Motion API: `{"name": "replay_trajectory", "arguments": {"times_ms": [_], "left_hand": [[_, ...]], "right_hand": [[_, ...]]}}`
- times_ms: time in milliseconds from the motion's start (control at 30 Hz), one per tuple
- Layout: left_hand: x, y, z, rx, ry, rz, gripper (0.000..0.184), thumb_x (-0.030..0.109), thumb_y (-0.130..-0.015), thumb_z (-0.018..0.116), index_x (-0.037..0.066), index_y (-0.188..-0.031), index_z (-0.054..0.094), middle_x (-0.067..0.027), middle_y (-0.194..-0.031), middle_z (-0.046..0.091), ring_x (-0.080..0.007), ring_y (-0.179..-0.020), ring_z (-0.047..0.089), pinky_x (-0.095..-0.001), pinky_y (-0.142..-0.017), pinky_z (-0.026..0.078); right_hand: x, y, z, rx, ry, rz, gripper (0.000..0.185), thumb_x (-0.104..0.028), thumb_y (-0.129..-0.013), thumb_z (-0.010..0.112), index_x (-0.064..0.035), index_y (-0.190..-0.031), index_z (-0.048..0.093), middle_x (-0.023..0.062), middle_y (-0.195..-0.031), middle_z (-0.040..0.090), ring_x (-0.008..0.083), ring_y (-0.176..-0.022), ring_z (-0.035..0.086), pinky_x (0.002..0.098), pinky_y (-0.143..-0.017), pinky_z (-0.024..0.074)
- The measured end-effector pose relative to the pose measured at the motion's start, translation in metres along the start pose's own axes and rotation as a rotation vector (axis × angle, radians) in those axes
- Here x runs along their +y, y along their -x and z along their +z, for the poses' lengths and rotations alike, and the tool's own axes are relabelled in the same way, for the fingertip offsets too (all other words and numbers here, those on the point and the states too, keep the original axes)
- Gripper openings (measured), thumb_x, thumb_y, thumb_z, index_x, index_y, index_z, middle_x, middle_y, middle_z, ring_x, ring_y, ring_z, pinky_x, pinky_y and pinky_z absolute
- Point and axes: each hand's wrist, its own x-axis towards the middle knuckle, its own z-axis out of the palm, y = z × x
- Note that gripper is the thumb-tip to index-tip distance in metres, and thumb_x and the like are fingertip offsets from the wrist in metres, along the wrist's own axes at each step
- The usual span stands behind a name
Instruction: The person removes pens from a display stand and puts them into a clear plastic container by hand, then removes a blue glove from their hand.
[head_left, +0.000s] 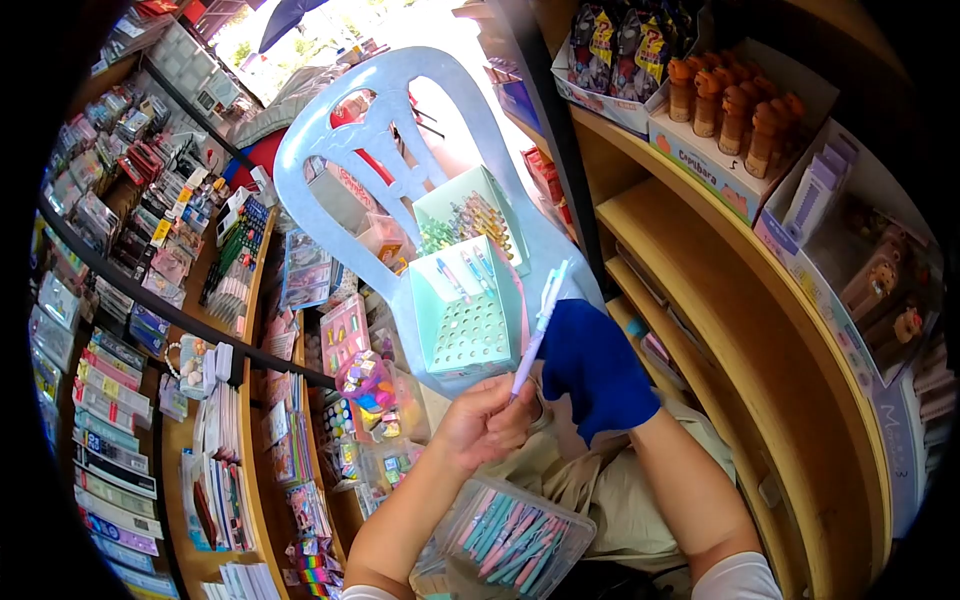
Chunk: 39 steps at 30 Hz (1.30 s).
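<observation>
A lilac pen [534,345], its pale blue-and-white upper end pointing up, is pinched in the closed fingers of my left hand [488,420]. Dark blue cloth [598,365] covers my right hand [645,425] just right of the pen. Those fingers are hidden beneath the cloth, and I cannot tell whether it touches the pen. Below my hands, a clear plastic tub [582,526] holds several teal and pink pens [510,540]. Ahead stands a mint pen holder [428,320] with rows of holes and a few pens at its back.
A light blue plastic chair [300,150] carries the pen holder and a second mint box [450,198] full of pens. Wooden shelves [740,320] curve along the right, topped by a capybara display box [697,168]. Stationery racks [215,450] fill the left side.
</observation>
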Motion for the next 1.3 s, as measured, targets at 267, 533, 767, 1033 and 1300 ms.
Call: {"name": "replay_trajectory", "arguments": {"times_ms": [267,533,767,1033,1300], "left_hand": [[-0.016,-0.005,0.015,0.28,-0.9,0.208,0.024,0.022,-0.091,0.039,0.003,-0.082,0.05,-0.0005,-0.051,0.042,-0.0058,-0.04,0.034,-0.0191,-0.037,0.023],[-0.026,-0.012,0.023,0.439,-1.057,0.235,0.035,0.026,-0.092,0.035,0.005,-0.065,0.042,-0.0016,-0.047,0.04,-0.0073,-0.038,0.034,-0.0204,-0.038,0.026],[-0.024,-0.019,0.022,0.53,-0.924,0.211,0.054,0.035,-0.092,0.031,0.007,-0.047,0.035,-0.0048,-0.042,0.037,-0.0115,-0.034,0.035,-0.0242,-0.034,0.027],[-0.022,-0.017,0.023,0.481,-0.557,0.185,0.046,0.04,-0.09,0.034,0.002,-0.067,0.048,-0.0099,-0.05,0.046,-0.0151,-0.039,0.04,-0.0234,-0.036,0.031],[-0.022,-0.012,0.028,0.426,-0.832,0.282,0.031,0.03,-0.091,0.037,0.003,-0.081,0.048,-0.002,-0.053,0.042,-0.0099,-0.047,0.041,-0.0207,-0.042,0.032]], "right_hand": [[-0.01,-0.007,-0.012,-0.018,-0.778,0.575,0.019,-0.026,-0.08,0.051,-0.008,-0.075,0.051,0.0022,-0.056,0.047,0.0104,-0.043,0.042,0.0235,-0.039,0.0335],[-0.009,0.001,-0.013,0.027,0.05,-0.013,0.013,-0.015,-0.073,0.054,-0.0076,-0.083,0.052,0.0094,-0.07,0.051,0.0237,-0.064,0.052,0.0322,-0.055,0.0414],[-0.016,0.011,0.001,0.009,0.182,-0.095,0.023,-0.008,-0.068,0.052,-0.0075,-0.091,0.051,0.013,-0.086,0.049,0.0293,-0.082,0.049,0.0361,-0.068,0.0402],[-0.022,0.007,-0.013,-0.096,-0.043,0.195,0.016,-0.01,-0.075,0.05,-0.0081,-0.09,0.052,0.0124,-0.09,0.053,0.0286,-0.083,0.053,0.0357,-0.068,0.0424],[-0.012,0.008,-0.003,-0.057,-0.024,0.21,0.017,-0.012,-0.074,0.051,-0.0087,-0.091,0.054,0.0122,-0.089,0.055,0.0277,-0.083,0.053,0.0348,-0.069,0.0429]]}}
